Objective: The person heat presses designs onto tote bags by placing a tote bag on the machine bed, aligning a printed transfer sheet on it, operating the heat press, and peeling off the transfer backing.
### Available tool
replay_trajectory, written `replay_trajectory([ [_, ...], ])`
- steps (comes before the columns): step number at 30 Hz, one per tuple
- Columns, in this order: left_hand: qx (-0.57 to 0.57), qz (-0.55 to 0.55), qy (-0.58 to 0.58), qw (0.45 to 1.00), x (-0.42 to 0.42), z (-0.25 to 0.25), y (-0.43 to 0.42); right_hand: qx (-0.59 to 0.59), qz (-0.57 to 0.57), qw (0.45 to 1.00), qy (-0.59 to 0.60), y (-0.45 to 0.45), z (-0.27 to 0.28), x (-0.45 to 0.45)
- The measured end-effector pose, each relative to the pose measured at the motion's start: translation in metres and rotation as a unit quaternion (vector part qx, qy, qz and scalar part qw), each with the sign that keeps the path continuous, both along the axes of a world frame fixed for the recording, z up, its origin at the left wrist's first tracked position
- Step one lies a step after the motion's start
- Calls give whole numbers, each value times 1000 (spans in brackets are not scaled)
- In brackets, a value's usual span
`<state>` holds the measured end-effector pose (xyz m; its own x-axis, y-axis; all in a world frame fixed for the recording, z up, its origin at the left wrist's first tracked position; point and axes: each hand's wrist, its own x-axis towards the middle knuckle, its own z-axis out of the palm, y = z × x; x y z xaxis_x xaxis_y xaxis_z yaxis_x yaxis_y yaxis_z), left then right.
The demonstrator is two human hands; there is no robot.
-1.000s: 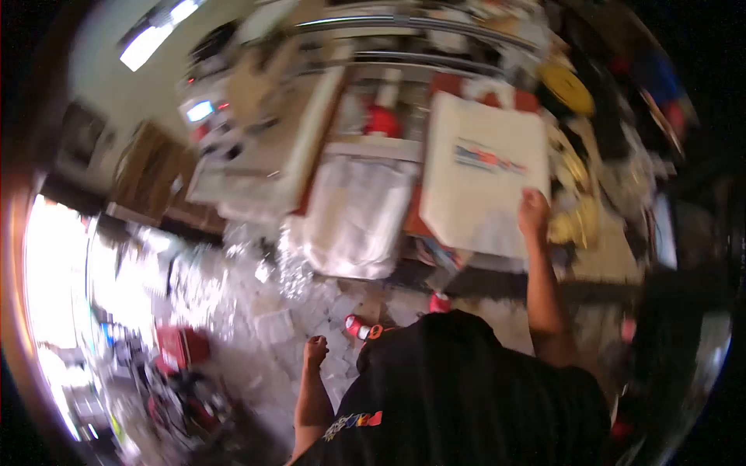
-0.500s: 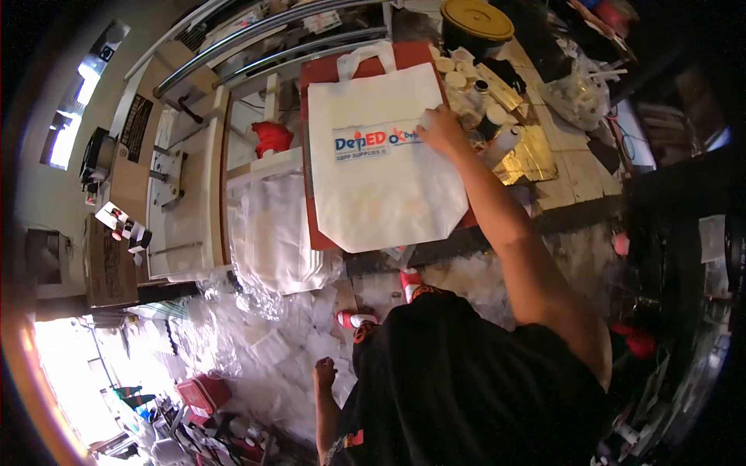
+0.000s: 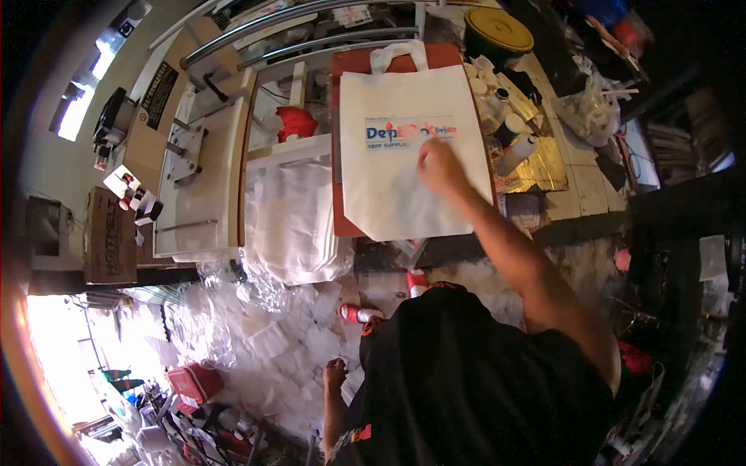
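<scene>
A white tote bag [image 3: 416, 190] with a printed blue and red logo lies flat on a red board [image 3: 347, 225], its handles at the far end. My right hand [image 3: 441, 167] is over the bag, just below the right part of the print, fingers closed; what they hold, if anything, is hidden. My left hand [image 3: 335, 374] hangs low beside my body, above the littered floor, its fingers curled. A stack of white bags [image 3: 291, 221] lies just left of the board.
A press-like machine [image 3: 206, 175] stands at the left, with metal rails [image 3: 295, 17] at the back. Bottles [image 3: 517, 147], gold foil [image 3: 544, 167] and a yellow-lidded bucket [image 3: 499, 31] are right of the board. Plastic scraps cover the floor; a red box [image 3: 194, 382] is lower left.
The view has steadied and shifted, so the bag sits further right than half a second ago. My right hand has moved from the bag's right edge to lower and further in over it.
</scene>
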<state>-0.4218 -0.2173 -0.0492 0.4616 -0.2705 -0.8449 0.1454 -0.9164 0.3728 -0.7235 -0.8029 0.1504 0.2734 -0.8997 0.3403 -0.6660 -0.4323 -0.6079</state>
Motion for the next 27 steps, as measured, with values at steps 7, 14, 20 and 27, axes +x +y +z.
replay_trajectory([
  [7, -68, -36, 2, 997, 45, -16, -17, 401, 527, 747, 52, 218, -32, 144],
  [14, -44, 63, 14, 997, 85, -7, 74, 420, 162, 893, 16, 186, -181, 253],
  [20, 84, 183, 99, 974, 103, 1, 209, 359, -149, 899, 199, 109, -246, 317],
  [27, 63, 182, 92, 977, 108, 8, 227, 395, -235, 844, 276, 107, -266, 363],
])
